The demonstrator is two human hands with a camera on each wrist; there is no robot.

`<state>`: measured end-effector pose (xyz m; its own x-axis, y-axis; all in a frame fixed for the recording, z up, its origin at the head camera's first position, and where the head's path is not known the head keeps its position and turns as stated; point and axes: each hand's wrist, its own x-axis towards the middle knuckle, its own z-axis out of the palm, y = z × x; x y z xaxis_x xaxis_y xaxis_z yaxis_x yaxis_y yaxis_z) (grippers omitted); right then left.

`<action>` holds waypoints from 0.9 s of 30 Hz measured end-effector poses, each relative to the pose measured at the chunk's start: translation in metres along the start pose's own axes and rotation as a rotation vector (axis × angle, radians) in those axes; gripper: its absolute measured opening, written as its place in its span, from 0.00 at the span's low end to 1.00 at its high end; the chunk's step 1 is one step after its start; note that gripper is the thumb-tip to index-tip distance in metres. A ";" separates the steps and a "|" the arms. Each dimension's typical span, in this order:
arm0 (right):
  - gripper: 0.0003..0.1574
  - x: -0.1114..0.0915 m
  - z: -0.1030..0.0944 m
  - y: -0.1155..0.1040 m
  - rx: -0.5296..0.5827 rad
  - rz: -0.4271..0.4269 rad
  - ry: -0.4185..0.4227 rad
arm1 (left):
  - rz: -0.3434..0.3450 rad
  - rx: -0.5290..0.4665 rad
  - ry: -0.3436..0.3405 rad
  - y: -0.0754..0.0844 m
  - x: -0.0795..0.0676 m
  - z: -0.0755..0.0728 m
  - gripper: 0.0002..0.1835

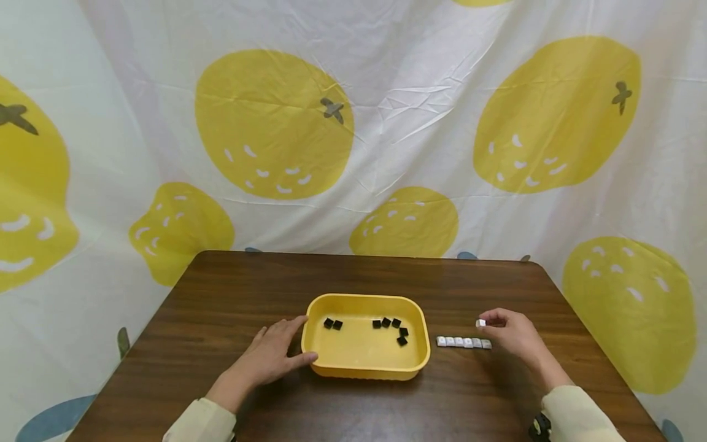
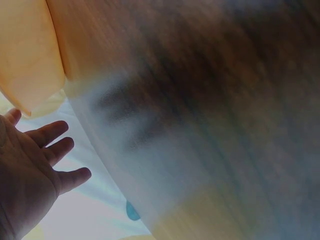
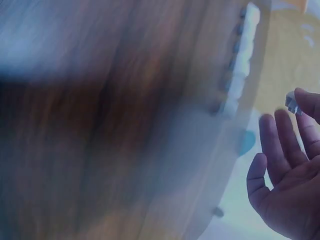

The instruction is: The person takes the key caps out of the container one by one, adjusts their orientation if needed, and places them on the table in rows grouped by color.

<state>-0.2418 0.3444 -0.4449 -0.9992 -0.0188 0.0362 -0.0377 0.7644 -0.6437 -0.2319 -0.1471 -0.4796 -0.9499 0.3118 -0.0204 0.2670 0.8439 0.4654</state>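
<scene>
In the head view a yellow plastic tray point(image 1: 367, 371) stands mid-table, with several black keycaps point(image 1: 386, 322) lying in it. My left hand point(image 1: 269, 355) is at the tray's left side, fingers spread, its index fingertip and thumb at the rim. The left wrist view shows that hand point(image 2: 35, 170) with loosely extended fingers beside the tray wall point(image 2: 32, 55). Between thumb and index finger, my right hand point(image 1: 513, 334) pinches a white keycap point(image 1: 480, 323); the right wrist view shows this keycap point(image 3: 292, 102) too. Just below it, a row of white and greyish keycaps point(image 1: 459, 342) lies on the table.
The brown wooden table point(image 1: 265, 276) has rounded far corners. Behind it hangs a white curtain point(image 1: 409, 110) printed with yellow lemons. The keycap row lies right of the tray, close to its wall.
</scene>
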 end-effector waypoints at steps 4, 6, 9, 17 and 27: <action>0.18 -0.001 -0.006 0.016 -0.051 -0.004 0.018 | 0.004 0.003 0.001 0.000 0.000 0.000 0.46; 0.16 -0.002 -0.008 0.024 -0.073 -0.013 0.023 | 0.005 0.003 0.001 0.000 0.000 0.000 0.46; 0.15 -0.003 -0.011 0.034 -0.107 -0.025 0.017 | 0.006 0.002 0.003 0.000 -0.001 0.000 0.46; 0.13 -0.002 -0.012 0.050 -0.159 0.003 -0.022 | 0.012 -0.010 0.008 0.001 -0.003 -0.001 0.45; 0.12 -0.002 -0.007 0.058 -0.197 -0.033 -0.027 | 0.011 -0.008 0.009 0.002 -0.003 -0.002 0.45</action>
<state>-0.2421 0.3934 -0.4768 -0.9976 -0.0610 0.0328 -0.0693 0.8745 -0.4801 -0.2293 -0.1472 -0.4774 -0.9484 0.3169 -0.0079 0.2758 0.8371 0.4724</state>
